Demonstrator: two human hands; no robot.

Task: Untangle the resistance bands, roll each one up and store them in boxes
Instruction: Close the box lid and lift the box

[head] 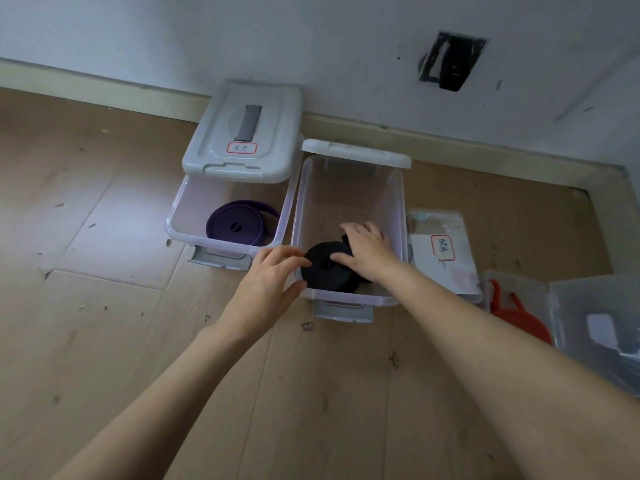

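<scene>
Where the black band (327, 268) lies coiled in a flat roll, it sits on the bottom of the middle box (349, 188), close against that box's near wall. The right hand (365, 252) reaches in over the near rim and rests on the coil's far-right part, palm down, fingers spread and only slightly bent; a fingertip presses near the coil's centre. The left hand (268, 280) is at the near-left corner of the middle box: fingers extended, tips touching the coil's left edge from above the rim, thumb against the outside of the near wall. Neither hand wraps around the band.

The middle box is clear plastic, lid off; its white lid (356, 154) stands propped at the far end, against the wall side. Touching the middle box on its left is a second clear box (180, 216) holding a purple band (239, 225), rolled flat, one end loosening off toward the middle box. A grey lid (242, 133) with a red-bordered label leans on that box's far rim. Just right of the middle box lies a flat clear lid (446, 251) with a red-bordered label. Farther right and nearer the camera, an orange band (519, 320) sits in a third clear box (516, 282), partly hidden. All rest on a wood floor (104, 306).
</scene>
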